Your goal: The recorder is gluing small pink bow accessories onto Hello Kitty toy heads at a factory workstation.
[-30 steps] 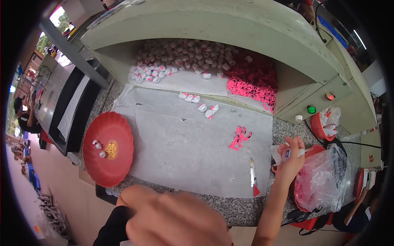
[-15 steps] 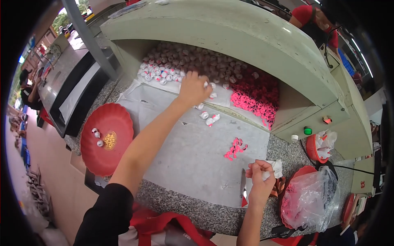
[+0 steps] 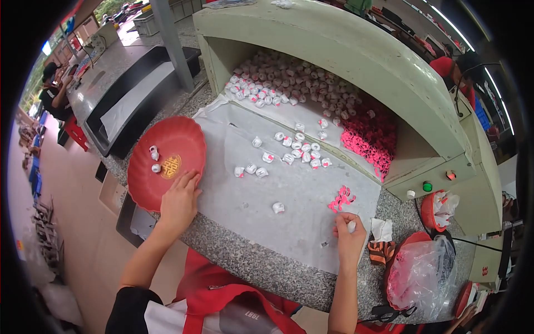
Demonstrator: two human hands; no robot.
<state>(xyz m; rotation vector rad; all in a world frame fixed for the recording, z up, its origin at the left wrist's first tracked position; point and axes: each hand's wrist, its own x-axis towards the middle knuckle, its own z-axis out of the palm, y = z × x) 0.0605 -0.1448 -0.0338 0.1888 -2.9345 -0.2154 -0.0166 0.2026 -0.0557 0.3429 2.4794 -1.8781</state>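
My left hand (image 3: 180,201) lies over the near right rim of a red scalloped dish (image 3: 142,181), its fingers curled at the edge. Three small white pieces sit in that dish beside a gold emblem. My right hand (image 3: 350,238) is closed around a small white object (image 3: 351,226), mostly hidden by the fingers. Just beyond its fingertips lies a loose group of small pink curved pieces (image 3: 341,199). Several white ring-like pieces with pink marks (image 3: 297,149) are scattered over the pale sheet (image 3: 245,203). One white piece (image 3: 278,207) sits apart, closer to me.
A pale green cabinet (image 3: 334,55) holds heaped white pieces (image 3: 289,72) and a pink heap (image 3: 370,142). At right are a striped cloth (image 3: 382,253), a plastic-covered red dish (image 3: 411,273) and a small red basket (image 3: 427,212). A black tray (image 3: 105,142) stands left. Other people sit farther off.
My left hand has come from the cabinet opening back to the red dish. More white pieces now lie spread on the sheet. My right hand is closer to the pink pieces. The view has turned.
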